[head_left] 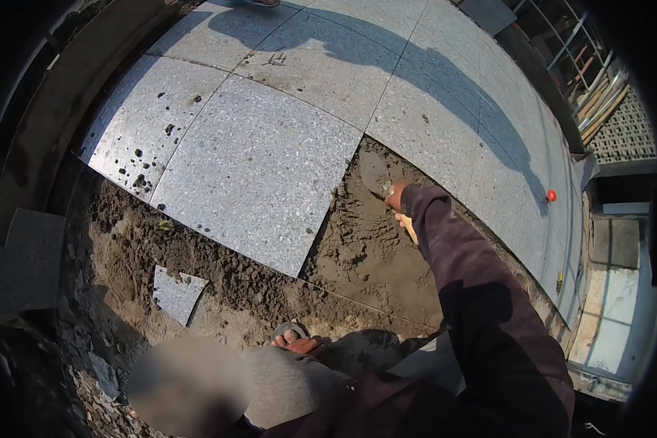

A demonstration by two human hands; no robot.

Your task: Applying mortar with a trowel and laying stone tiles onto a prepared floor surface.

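My right hand (396,198) is closed around a trowel (410,228) with a pale wooden handle. The blade, smeared with mortar, lies against the wet grey-brown mortar bed (376,248), close to its far corner. Just left of the bed is a square speckled grey tile (252,168), its right edge bordering the mortar. More laid tiles (445,117) run along the bed's far right side. A thin string (365,301) stretches across the near side of the mortar. My left hand does not show.
A broken tile piece (179,293) lies on rough soil at the near left. Mortar crumbs (139,180) dot the left tile. A sandalled foot (292,336) is at the near edge. A red round object (551,196) sits on the right tiles; wooden sticks (602,106) lie beyond.
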